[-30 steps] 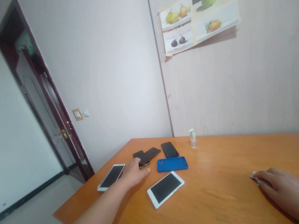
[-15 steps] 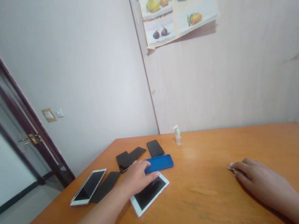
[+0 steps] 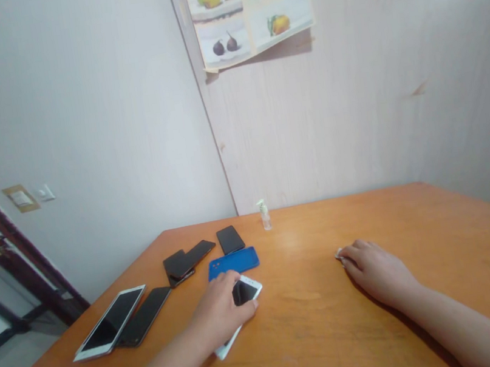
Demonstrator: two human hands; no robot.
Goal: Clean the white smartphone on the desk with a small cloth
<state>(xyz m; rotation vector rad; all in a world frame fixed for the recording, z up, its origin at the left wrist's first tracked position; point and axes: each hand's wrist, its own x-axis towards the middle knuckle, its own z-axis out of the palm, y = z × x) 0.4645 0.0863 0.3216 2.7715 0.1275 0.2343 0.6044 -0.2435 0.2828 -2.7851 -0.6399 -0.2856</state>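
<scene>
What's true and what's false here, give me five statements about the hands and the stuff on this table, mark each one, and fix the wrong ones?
1. The left hand is over a white phone. True.
2. The right hand is on that white phone too. False: the right hand rests on the table, apart from it.
3. The blue phone case lies left of the pump bottle in the picture. True.
4. The pump bottle lies on its side. False: it stands upright.
5. One dark phone rests partly across another dark phone. True.
</scene>
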